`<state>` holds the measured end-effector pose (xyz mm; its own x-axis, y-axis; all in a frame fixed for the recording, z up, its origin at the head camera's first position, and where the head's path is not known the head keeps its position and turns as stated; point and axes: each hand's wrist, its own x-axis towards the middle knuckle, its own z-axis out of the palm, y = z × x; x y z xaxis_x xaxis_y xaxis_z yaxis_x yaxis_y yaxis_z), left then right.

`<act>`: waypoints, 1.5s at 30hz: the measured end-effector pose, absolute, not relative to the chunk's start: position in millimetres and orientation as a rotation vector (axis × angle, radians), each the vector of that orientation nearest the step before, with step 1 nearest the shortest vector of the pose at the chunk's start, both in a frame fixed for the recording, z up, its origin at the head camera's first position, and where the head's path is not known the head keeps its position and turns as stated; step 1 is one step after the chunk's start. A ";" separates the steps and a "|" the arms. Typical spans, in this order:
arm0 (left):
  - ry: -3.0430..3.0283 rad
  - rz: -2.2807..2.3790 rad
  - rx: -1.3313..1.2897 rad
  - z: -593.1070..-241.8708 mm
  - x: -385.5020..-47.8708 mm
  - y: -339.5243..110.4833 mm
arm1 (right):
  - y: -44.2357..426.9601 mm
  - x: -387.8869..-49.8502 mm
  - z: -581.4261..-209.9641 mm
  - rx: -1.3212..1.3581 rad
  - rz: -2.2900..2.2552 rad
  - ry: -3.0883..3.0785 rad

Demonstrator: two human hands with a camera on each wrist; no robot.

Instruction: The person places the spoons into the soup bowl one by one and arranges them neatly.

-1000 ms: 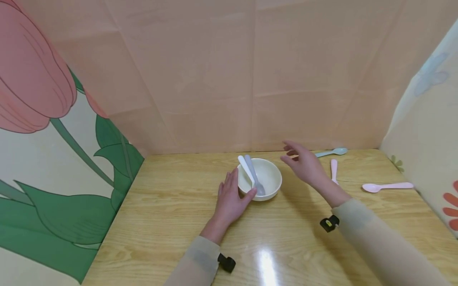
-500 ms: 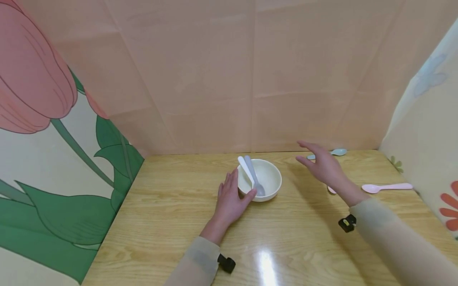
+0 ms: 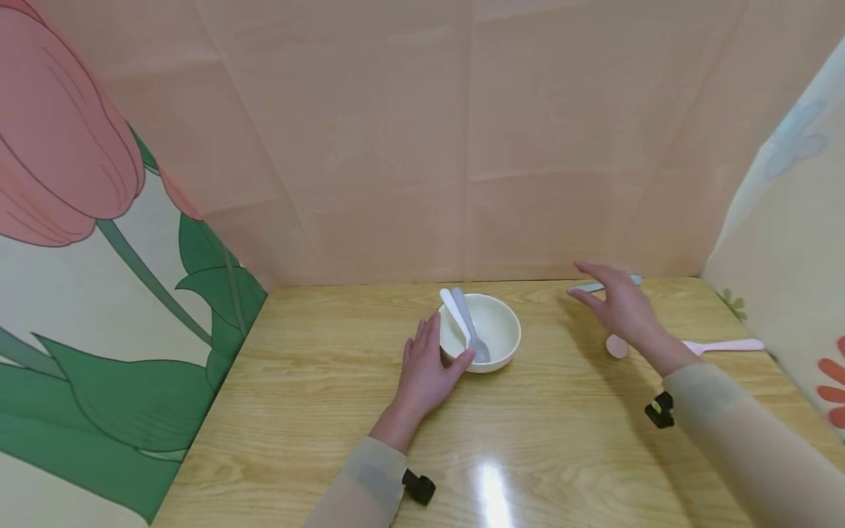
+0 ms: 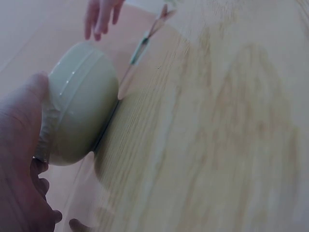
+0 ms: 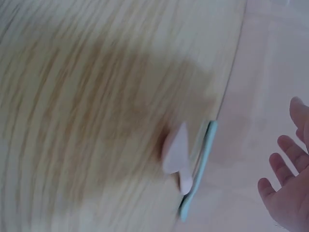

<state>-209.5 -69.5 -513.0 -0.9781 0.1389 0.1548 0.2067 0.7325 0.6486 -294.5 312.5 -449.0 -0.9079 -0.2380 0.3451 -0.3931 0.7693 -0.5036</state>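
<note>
A white bowl [image 3: 498, 330] stands on the table, with a white spoon [image 3: 452, 312] and a grey-blue spoon [image 3: 480, 349] leaning inside it. My left hand [image 3: 424, 375] holds the bowl's left side, thumb at the near rim and fingers along the wall. To the right, my right hand [image 3: 620, 304] hovers with fingers spread and nothing in it. Below that hand lie a light-blue spoon [image 3: 584, 288] at the back edge and a pink spoon [image 3: 617, 346], partly covered by the hand. In the right wrist view, the pink spoon [image 5: 176, 152] rests beside the light-blue spoon [image 5: 205, 157].
A second pink spoon [image 3: 733, 345] lies farther right, its bowl end partly behind my right wrist. The wood-grain table [image 3: 317, 411] meets a pink cloth backdrop [image 3: 370, 183] at its back edge. Printed panels stand at both sides.
My right hand has moved right, away from the bowl, and is over the light-blue spoon and the nearer pink spoon. The left hand and the bowl have stayed in place.
</note>
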 end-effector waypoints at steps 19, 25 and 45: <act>-2.817 -1.076 -0.288 -512.8 -210.5 -68.8 | 345.3 -309.4 -470.9 0.411 0.833 -2.788; -2.820 -1.092 -0.290 -510.9 -208.7 -69.1 | 353.2 -314.8 -481.8 0.386 0.808 -2.838; -2.810 -1.096 -0.294 -512.8 -208.2 -69.1 | 358.1 -328.3 -493.5 0.418 0.739 -3.038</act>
